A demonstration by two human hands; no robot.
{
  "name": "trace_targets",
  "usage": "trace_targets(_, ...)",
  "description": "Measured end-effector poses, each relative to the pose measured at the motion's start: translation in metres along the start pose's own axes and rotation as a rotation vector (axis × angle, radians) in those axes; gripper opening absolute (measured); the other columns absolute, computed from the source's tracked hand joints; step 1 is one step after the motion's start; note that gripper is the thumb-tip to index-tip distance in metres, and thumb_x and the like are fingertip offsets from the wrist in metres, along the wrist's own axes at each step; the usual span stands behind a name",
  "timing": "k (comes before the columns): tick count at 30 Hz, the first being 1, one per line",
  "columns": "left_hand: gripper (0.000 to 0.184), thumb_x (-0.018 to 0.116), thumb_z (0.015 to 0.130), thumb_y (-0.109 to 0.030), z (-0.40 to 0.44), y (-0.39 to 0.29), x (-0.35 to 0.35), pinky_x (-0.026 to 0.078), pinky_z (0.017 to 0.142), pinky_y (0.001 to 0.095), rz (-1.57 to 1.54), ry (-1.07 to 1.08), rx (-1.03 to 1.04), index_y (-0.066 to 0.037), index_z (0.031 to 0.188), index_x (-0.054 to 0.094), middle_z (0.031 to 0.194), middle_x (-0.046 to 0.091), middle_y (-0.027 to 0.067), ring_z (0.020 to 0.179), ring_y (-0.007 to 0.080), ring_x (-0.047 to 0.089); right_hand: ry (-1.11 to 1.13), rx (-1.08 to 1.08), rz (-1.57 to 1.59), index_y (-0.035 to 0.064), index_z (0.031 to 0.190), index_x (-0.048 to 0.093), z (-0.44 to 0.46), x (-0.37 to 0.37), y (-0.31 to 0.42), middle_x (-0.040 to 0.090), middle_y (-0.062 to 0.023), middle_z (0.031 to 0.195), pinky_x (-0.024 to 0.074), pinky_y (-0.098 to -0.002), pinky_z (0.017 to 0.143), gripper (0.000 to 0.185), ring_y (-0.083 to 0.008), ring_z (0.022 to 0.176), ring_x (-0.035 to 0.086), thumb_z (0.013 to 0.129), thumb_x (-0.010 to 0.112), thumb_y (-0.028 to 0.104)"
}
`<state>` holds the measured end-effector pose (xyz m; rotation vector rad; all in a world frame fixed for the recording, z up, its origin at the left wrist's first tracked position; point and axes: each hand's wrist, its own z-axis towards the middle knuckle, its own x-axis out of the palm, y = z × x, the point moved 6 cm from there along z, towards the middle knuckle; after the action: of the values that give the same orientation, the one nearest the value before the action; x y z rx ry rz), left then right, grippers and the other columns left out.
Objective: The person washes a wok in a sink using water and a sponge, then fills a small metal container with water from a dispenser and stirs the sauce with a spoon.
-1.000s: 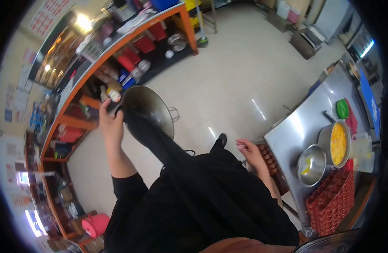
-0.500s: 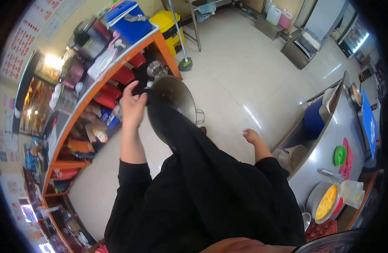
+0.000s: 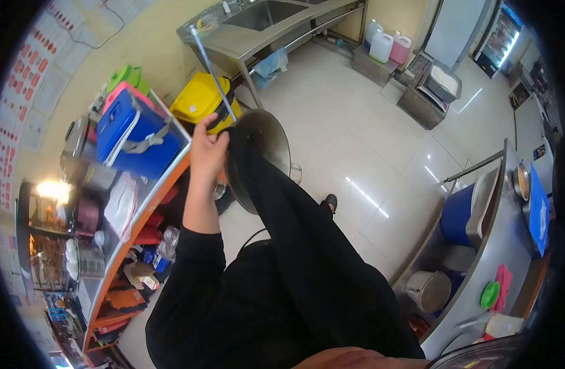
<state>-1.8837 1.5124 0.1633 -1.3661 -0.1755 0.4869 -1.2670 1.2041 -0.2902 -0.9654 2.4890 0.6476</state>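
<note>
My left hand [image 3: 207, 150] is raised at the left of the view, fingers curled and thumb pressed at the end of a black cloth [image 3: 264, 178]. This cloth runs up from my black clothing and crosses in front of a large metal pot [image 3: 271, 138]. The pot is wide-mouthed, with a loop handle on its right side, and its inside partly shows. My hand is beside its left rim; whether it also grips the pot is hidden by the cloth. My right hand is out of view.
An orange-edged shelf counter [image 3: 162, 200] with a blue cooler box [image 3: 150, 138] runs along the left. A yellow-lidded bin [image 3: 199, 98] and sink [image 3: 264, 15] stand ahead. On the right is a steel table [image 3: 473, 270]. Tiled floor [image 3: 368, 147] lies between; a dark shoe [image 3: 331, 202] shows.
The view has moved forward and turned, bringing the sink into sight. The pot stays beside my left hand while the surroundings shift. My right hand has left the view.
</note>
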Motion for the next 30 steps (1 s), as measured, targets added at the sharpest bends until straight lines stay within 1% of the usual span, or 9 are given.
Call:
trace_targets(2, 0.047, 0.053, 0.082, 0.003, 0.049, -0.006, 0.013, 0.04, 0.049, 0.0194, 0.064, -0.053, -0.013, -0.002, 0.126, 0.038, 0.071, 0.061, 0.0059, 0.058, 0.0089, 0.056, -0.002, 0.017, 0.003, 0.0019, 0.104, 0.058, 0.036, -0.023, 0.032, 0.062, -0.0198, 0.103, 0.0449, -0.0427, 0.086, 0.035, -0.0349, 0.1, 0.057, 0.084, 0.056, 0.03)
trace_targets(8, 0.052, 0.056, 0.079, 0.001, 0.205, -0.026, 0.031, 0.038, 0.048, 0.0191, 0.058, -0.266, 0.088, 0.001, 0.128, 0.039, 0.067, 0.058, 0.0031, 0.056, 0.0066, 0.054, -0.119, -0.056, -0.012, 0.0036, 0.1, 0.059, 0.188, -0.173, 0.189, 0.062, -0.0186, 0.1, 0.046, -0.0425, 0.084, 0.031, -0.034, 0.096, 0.058, 0.082, 0.059, 0.028)
trace_targets(11, 0.055, 0.058, 0.078, -0.001, 0.268, -0.036, 0.031, 0.038, 0.049, 0.0184, 0.253, -0.285, 0.067, 0.001, 0.129, 0.038, 0.064, 0.057, 0.0019, 0.055, 0.0059, 0.053, -0.356, -0.202, 0.051, 0.0044, 0.098, 0.059, 0.276, -0.297, 0.334, 0.063, -0.0179, 0.099, 0.0465, -0.0424, 0.083, 0.029, -0.0336, 0.095, 0.059, 0.081, 0.06, 0.027)
trace_targets(13, 0.058, 0.058, 0.078, -0.001, 0.308, -0.04, 0.039, 0.039, 0.05, 0.0179, 0.254, -0.28, 0.031, 0.002, 0.131, 0.037, 0.062, 0.056, 0.001, 0.055, 0.0053, 0.053, -0.577, -0.502, -0.081, 0.0053, 0.111, 0.057, 0.325, -0.366, 0.447, 0.062, -0.0223, 0.099, 0.0474, -0.0426, 0.081, 0.038, -0.0386, 0.093, 0.059, 0.081, 0.059, 0.028)
trace_targets(14, 0.058, 0.058, 0.077, -0.001, 0.329, -0.037, 0.042, 0.039, 0.051, 0.018, 0.199, -0.266, 0.034, 0.002, 0.131, 0.037, 0.063, 0.057, 0.0014, 0.055, 0.0053, 0.053, -0.595, -0.561, -0.111, 0.0058, 0.113, 0.056, 0.355, -0.391, 0.5, 0.064, -0.0182, 0.093, 0.0498, -0.0386, 0.076, 0.038, -0.031, 0.087, 0.061, 0.082, 0.06, 0.028)
trace_targets(16, 0.058, 0.057, 0.078, 0.001, 0.367, -0.04, 0.052, 0.042, 0.054, 0.0188, 0.114, -0.219, 0.001, 0.003, 0.132, 0.036, 0.067, 0.06, 0.0033, 0.059, 0.0066, 0.055, -0.436, -0.696, 0.263, 0.005, 0.114, 0.056, 0.386, -0.422, 0.602, 0.062, -0.0091, 0.082, 0.0499, -0.0293, 0.066, 0.031, -0.0157, 0.073, 0.058, 0.087, 0.057, 0.021)
trace_targets(21, 0.057, 0.056, 0.079, 0.003, 0.478, -0.039, 0.057, 0.046, 0.061, 0.0209, 0.086, -0.14, 0.064, 0.003, 0.133, 0.035, 0.073, 0.062, 0.0057, 0.066, 0.0096, 0.06, -0.415, -0.867, 0.183, 0.0043, 0.111, 0.059, 0.35, -0.423, 0.779, 0.061, -0.006, 0.081, 0.0486, -0.0266, 0.064, 0.026, -0.0139, 0.067, 0.057, 0.087, 0.056, 0.014)
trace_targets(24, 0.056, 0.056, 0.08, 0.003, 0.553, -0.048, 0.055, 0.047, 0.066, 0.0217, 0.049, -0.116, 0.135, 0.003, 0.132, 0.036, 0.078, 0.063, 0.0076, 0.071, 0.0105, 0.061, -0.184, -0.792, 0.307, 0.003, 0.107, 0.061, 0.389, -0.389, 0.815, 0.061, -0.0044, 0.083, 0.0487, -0.0259, 0.065, 0.023, -0.0126, 0.07, 0.057, 0.086, 0.057, 0.007)
trace_targets(30, 0.05, 0.054, 0.081, 0.004, 0.675, -0.036, 0.075, 0.047, 0.073, 0.0227, 0.055, -0.043, 0.067, 0.003, 0.13, 0.041, 0.087, 0.065, 0.0085, 0.077, 0.0112, 0.061, -0.277, -0.809, 0.391, 0.0032, 0.111, 0.06, 0.372, -0.408, 0.894, 0.063, -0.0053, 0.097, 0.0478, -0.0256, 0.068, 0.026, -0.0125, 0.072, 0.057, 0.086, 0.059, 0.01)
